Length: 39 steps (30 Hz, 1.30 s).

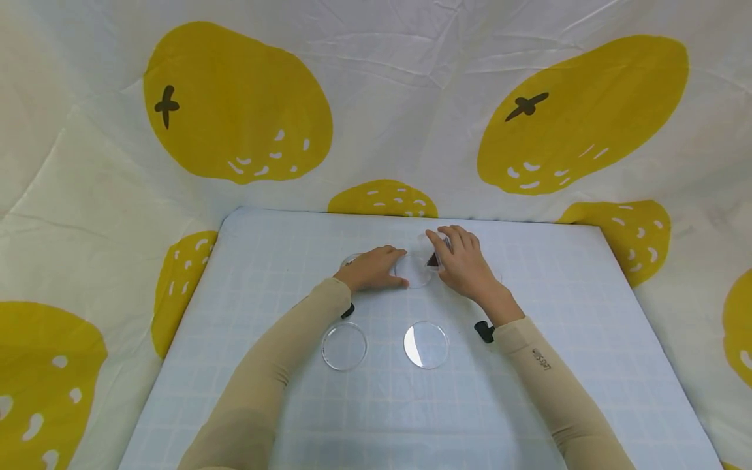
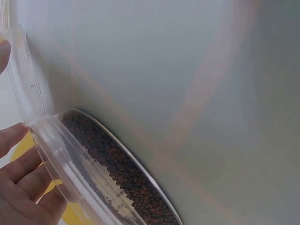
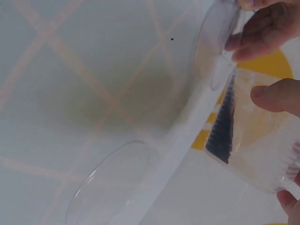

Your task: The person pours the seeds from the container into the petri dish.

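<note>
My left hand [image 1: 376,267] holds the edge of a clear petri dish [image 1: 416,273] at the back middle of the table, thumb on the near side and fingers on the far side. My right hand [image 1: 464,264] grips a clear plastic cup [image 3: 255,136], tilted toward that dish. Dark seeds [image 3: 222,129] lie piled against one side of the cup. Beside the left wrist stands another dish, mostly hidden in the head view; the left wrist view shows dark reddish-brown seeds [image 2: 126,173] covering it.
Nearer the front lie two clear round dishes or lids, a left one [image 1: 323,349] and a right one [image 1: 426,344]. A pale checked cloth covers the table [image 1: 376,405]. Behind it hangs a white curtain [image 1: 405,117] with yellow fruit prints.
</note>
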Motion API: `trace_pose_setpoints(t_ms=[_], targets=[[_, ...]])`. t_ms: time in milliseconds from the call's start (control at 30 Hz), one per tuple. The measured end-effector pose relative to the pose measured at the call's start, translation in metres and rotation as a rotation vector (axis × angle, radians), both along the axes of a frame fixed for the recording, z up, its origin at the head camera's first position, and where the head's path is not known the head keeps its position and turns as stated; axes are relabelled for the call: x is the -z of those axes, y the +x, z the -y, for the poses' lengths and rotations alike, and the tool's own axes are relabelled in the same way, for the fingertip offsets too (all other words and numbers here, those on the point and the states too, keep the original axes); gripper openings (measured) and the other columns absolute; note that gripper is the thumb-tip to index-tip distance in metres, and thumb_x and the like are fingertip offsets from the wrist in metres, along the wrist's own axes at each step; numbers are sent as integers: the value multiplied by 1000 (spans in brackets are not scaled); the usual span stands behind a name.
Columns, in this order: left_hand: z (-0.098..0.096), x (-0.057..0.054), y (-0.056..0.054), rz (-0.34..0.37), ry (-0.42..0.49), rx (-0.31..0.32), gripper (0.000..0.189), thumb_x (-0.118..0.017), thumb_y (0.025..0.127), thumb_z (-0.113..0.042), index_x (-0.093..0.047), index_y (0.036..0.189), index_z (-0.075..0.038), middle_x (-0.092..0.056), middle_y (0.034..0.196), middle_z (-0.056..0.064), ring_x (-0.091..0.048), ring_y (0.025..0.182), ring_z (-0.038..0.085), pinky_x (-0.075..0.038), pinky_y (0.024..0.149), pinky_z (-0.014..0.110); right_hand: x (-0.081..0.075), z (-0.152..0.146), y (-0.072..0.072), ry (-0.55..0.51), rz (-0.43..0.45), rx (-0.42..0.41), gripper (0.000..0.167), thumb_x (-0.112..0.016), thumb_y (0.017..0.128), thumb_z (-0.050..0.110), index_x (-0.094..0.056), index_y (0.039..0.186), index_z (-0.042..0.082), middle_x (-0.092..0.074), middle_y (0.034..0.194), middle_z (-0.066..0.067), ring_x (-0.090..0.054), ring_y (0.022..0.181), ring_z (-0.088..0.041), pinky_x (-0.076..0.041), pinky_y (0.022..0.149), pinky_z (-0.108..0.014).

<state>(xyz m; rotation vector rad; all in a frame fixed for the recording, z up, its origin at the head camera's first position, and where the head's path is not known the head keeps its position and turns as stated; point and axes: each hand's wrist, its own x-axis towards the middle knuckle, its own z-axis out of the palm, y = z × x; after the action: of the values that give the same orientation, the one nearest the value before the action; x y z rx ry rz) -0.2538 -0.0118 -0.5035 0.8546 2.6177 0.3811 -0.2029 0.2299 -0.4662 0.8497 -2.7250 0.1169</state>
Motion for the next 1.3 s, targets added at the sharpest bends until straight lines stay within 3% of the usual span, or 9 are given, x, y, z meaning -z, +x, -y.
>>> trace_pose_setpoints(t_ms=[567, 1300], targets=[[0, 5, -3, -10, -6, 4, 88, -62, 87, -68, -37, 156, -19, -44, 152, 5, -40, 138, 22, -35, 113, 43, -1, 2, 0, 27, -27, 4, 85, -81, 79, 9, -37, 151, 9, -37, 146, -24, -32, 134, -46, -29, 107, -61], [-1, 4, -2, -19, -11, 11, 87, -62, 88, -66, -37, 156, -18, -43, 152, 5, -41, 138, 23, -36, 113, 43, -3, 3, -2, 26, -48, -19, 87, -83, 77, 8, -37, 150, 9, -38, 145, -26, -33, 134, -46, -30, 107, -61]])
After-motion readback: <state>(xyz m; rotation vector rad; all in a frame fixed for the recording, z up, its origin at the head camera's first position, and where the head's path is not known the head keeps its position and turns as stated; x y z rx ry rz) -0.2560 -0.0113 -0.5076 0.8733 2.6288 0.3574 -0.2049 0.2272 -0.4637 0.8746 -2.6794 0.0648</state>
